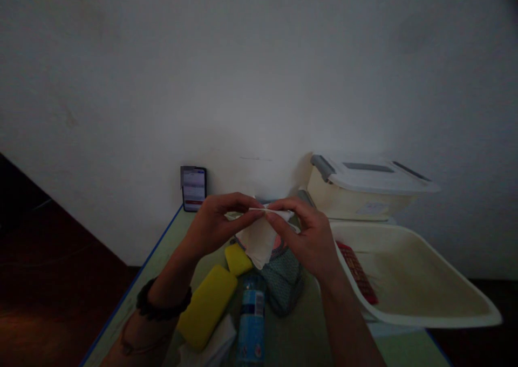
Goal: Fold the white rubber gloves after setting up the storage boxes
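Both hands pinch a thin white tissue [259, 243] by its upper edge, and the rest of it hangs down over the table. My left hand [220, 218] grips it between thumb and fingertips from the left. From the right, my right hand [305, 229] does the same, its fingertips nearly meeting the left ones. Behind and below the tissue lie a grey-green patterned cloth [283, 283] and a pinkish item that is mostly hidden. Nearer to me are a yellow case [208, 305], a smaller yellow piece [238, 260] and a blue-labelled bottle [251, 324].
A phone [194, 189] leans against the wall at the back left. On the right, a cream basin [421, 275] holds a red item [356, 272]; behind it stands a lidded storage box [360, 194]. Another white tissue [214, 345] lies at the front. The table has a blue edge [133, 280].
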The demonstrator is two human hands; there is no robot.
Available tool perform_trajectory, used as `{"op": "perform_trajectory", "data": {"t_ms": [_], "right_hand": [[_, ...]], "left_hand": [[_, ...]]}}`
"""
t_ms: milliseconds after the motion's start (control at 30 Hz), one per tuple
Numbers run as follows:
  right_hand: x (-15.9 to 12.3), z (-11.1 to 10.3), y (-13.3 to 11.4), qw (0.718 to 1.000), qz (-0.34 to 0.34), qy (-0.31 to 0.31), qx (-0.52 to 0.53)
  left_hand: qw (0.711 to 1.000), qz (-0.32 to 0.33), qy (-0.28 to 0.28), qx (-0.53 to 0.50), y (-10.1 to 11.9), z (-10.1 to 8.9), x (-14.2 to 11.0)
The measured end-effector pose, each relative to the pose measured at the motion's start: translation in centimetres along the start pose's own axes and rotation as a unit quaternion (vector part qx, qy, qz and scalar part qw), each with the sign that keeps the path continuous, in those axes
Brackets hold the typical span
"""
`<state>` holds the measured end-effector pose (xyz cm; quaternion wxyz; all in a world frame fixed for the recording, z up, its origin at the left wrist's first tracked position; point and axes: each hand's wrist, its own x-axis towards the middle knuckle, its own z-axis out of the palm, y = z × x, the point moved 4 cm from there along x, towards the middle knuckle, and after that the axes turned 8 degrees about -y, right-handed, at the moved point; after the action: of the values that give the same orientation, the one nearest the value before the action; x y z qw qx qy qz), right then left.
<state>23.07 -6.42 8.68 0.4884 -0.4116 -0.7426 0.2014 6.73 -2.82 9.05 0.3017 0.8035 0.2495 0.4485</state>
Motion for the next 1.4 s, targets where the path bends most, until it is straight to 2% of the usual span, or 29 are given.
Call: {"op": "perform_trajectory", "data": {"t_ms": [400, 767, 1400], "right_hand": [[-0.03, 0.11, -0.30, 1.000, -0.013, -0.006, -0.004], [-0.05, 0.00, -0.24, 0.999, -0.004, -0.037, -0.006], [-0.28, 0.02, -0.28, 0.999, 0.014, -0.045, 0.000]], "left_hand": [[0.999, 0.012, -0.032, 0.010, 0.11, -0.03, -0.07], [0.999, 0.010, -0.032, 0.022, 0.25, -0.12, -0.06], [0.998, 0.024, -0.035, 0.040, 0.67, 0.02, -0.23]]}}
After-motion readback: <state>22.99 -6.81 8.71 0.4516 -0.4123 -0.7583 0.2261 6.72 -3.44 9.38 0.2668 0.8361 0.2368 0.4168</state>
